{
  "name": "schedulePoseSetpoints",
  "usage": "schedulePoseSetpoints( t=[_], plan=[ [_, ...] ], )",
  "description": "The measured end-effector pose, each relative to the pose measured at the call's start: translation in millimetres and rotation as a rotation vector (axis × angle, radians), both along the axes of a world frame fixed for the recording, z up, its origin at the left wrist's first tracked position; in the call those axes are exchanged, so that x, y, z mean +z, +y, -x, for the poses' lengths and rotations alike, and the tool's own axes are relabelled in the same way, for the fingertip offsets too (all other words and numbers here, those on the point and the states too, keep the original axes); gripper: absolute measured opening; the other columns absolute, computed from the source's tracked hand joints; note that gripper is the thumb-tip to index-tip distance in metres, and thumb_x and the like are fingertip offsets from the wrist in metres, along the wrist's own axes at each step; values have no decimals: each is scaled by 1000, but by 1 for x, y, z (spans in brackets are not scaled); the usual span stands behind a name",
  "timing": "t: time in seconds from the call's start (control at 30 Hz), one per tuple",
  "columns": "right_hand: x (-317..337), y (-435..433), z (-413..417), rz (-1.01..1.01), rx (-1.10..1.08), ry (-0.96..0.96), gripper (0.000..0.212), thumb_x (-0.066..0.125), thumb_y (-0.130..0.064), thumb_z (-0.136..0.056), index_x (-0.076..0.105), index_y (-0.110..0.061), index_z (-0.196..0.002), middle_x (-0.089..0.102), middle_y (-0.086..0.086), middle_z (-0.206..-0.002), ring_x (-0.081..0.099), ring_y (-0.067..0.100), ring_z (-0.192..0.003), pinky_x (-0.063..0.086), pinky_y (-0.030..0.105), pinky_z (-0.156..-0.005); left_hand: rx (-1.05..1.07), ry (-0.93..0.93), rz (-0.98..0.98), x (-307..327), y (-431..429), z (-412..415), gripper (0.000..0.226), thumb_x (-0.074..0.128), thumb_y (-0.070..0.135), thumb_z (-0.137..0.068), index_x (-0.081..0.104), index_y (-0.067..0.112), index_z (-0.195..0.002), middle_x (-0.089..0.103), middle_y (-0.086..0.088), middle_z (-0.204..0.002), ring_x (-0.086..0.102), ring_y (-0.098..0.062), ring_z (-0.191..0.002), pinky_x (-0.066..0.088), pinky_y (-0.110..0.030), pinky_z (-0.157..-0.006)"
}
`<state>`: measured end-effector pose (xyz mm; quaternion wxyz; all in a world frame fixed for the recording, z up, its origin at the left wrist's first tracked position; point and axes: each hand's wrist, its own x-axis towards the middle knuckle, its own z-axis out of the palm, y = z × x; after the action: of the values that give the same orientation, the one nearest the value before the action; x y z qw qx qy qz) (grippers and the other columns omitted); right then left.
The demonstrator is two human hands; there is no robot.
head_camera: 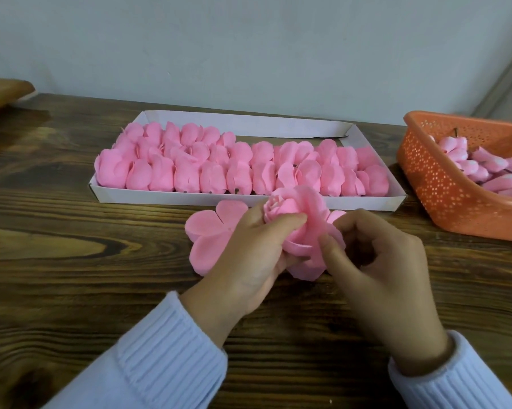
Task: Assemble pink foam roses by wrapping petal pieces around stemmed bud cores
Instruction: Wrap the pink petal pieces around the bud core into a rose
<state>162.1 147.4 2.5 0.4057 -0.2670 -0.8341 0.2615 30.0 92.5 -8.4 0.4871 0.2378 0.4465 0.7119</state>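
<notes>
Right now, from the head view, I am mid-wrap on 1 rose, just in front of the white cardboard tray (172, 199). My left hand (249, 261) is curled round the bud core (274, 206), thumb laid across its front, holding it up off the wooden table (71, 246). My right hand (381, 261) has its fingers bent inward, and the thumb tip presses the petal piece (311, 228) that is gathered round the core; it looks like a pinch against the forefinger, though the curl of the fingers hides the contact.

I judge the next move to be drawing these petals up snug round the bud and turning the core so they overlap evenly. The foam is soft, so a light squeeze should do. After that comes the flat petal piece (210, 234), which lies on the table, partly under my left hand.

Finished roses (240, 169) fill the tray in about 3 rows, and spare buds (485, 169) lie in the orange basket (443, 196), which the frame edge cuts off.

Hidden: the stem, somewhere behind my palms, and whether the petal piece is fully threaded onto it.
</notes>
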Motion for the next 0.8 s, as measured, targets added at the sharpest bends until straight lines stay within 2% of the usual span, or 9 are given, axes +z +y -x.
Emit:
schedulePoseSetpoints(
  t=[0.1, 0.2, 0.3, 0.43, 0.5, 0.63, 0.8],
  plan=[
    [-1, 1, -1, 10, -52, 17, 13, 69, -15, -82, 63, -18, -72, 60, -5, -55, 59, 13, -53, 46, 23, -51, -29, -18, -9, 1, -1, -1, 29, 50, 0, -93, 58, 0, -121, 65, -24, -115, 65, -36, -105, 56, -41, -79],
    [-1, 2, -1, 28, -81, 26, 7, 64, -17, -81, 65, -17, -74, 62, -3, -56, 61, 13, -52, 48, 35, -53, -52, -44, -37, 1, -2, -1, 24, 50, -1, -93, 62, 3, -113, 69, -18, -104, 69, -28, -94, 57, -35, -71],
    [0, 2, 0, 12, -98, 37, 8, 64, -16, -81, 65, -16, -73, 62, -4, -55, 60, 14, -53, 46, 30, -52, -57, -40, -38, 0, -2, 0, 23, 50, -1, -93, 64, 5, -109, 70, -14, -101, 70, -25, -91, 57, -34, -70],
    [0, 0, 0, -80, -79, 8, 8, 67, -14, -83, 66, -16, -75, 58, -6, -54, 57, 15, -55, 43, 24, -51, -37, 34, 6, -3, 0, 0, 29, 51, -1, -92, 59, 2, -120, 65, -22, -115, 66, -34, -104, 56, -44, -81],
    [-1, -1, 0, -114, -72, -4, 10, 68, -15, -86, 66, -15, -76, 56, -5, -53, 55, 15, -54, 42, 22, -50, -28, 56, 24, -4, 0, 0, 29, 53, 0, -92, 60, 4, -119, 65, -22, -115, 64, -35, -108, 55, -46, -84],
    [-1, -1, 1, -120, -71, 24, 2, 66, -19, -83, 68, -18, -83, 55, -8, -54, 56, 13, -55, 42, 18, -51, -43, 68, 15, -6, 0, 0, 25, 54, 1, -92, 63, 6, -115, 67, -20, -112, 66, -32, -104, 57, -44, -81],
    [-2, 3, -1, -90, -116, 55, 12, 71, -9, -84, 71, -20, -91, 58, -10, -57, 59, 12, -65, 43, 14, -56, -84, 69, -28, -6, 0, 1, 25, 54, 1, -91, 62, 2, -116, 67, -21, -114, 66, -31, -104, 55, -43, -81]
  ],
)
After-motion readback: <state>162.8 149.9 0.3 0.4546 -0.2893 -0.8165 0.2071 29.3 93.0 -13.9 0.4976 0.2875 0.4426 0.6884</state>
